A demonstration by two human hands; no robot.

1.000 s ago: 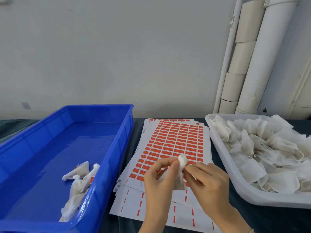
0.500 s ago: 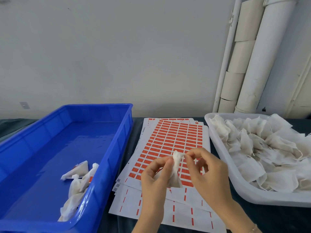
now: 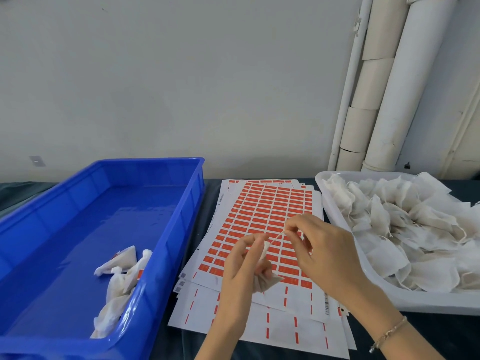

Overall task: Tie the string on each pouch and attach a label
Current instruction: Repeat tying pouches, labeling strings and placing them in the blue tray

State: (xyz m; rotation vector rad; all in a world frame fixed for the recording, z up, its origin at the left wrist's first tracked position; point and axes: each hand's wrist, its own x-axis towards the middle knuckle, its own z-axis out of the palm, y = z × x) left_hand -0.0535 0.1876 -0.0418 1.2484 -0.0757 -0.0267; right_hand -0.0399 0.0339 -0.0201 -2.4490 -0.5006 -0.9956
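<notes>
Over the stack of label sheets at the middle of the table, the right hand has drawn up and to the right, away from the pouch it was working against 1 second ago. A thin string now runs taut between them. The right thumb and forefinger pinch the string's free end. The left hand curls around the pouch, thumb and forefinger pinching its gathered neck, with the body bunched under the palm.

The pull looks like the drawstring being cinched, so the mouth is probably closing. The knot does not appear to be made yet, and no label is seen on this pouch. The pouch is small and white, of thin crumpled fabric, with 1 pointed corner poking out below the left fingers, and it is held over the sheets.

A few finished pouches lie at the near end of the blue bin on the left. The white tray on the right is heaped with loose pouches.
</notes>
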